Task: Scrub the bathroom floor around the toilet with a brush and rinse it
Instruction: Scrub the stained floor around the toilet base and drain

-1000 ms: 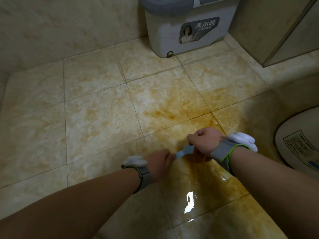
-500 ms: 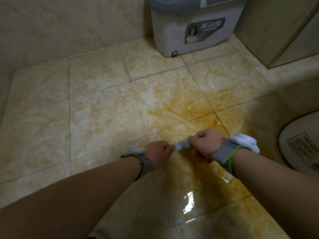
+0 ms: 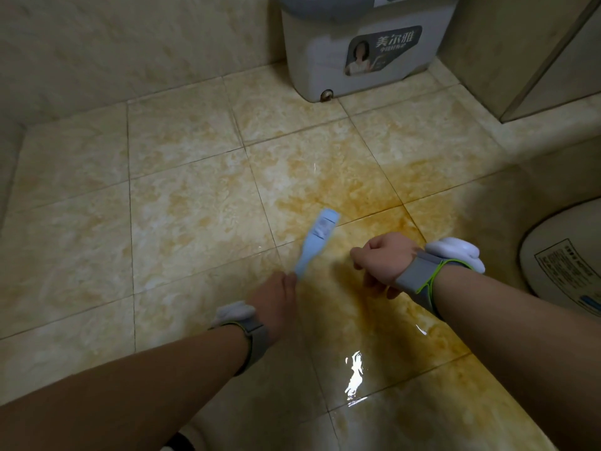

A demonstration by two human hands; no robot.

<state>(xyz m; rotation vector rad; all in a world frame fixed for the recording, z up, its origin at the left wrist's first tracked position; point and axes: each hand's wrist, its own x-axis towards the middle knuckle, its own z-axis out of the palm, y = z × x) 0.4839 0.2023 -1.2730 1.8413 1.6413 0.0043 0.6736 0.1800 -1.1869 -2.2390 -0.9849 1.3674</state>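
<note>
Only the left hand (image 3: 276, 297) grips the pale blue brush (image 3: 317, 242) over the wet floor (image 3: 195, 222).
Its fingers curl round the handle's end, and the brush slants away across the stained tiles, its head blurred. The right hand (image 3: 382, 260) hangs apart beside it, balled in a fist with nothing in it; the toilet (image 3: 566, 236) sits at the right edge.

Dim, warm light. We note one hard white glare on the wet floor (image 3: 354, 375), near bottom centre. Shadow darkens the right side by the toilet (image 3: 553, 252). The brush (image 3: 317, 242) is motion-blurred; the rest is fairly sharp. Tile lines bow toward the edges.
</note>
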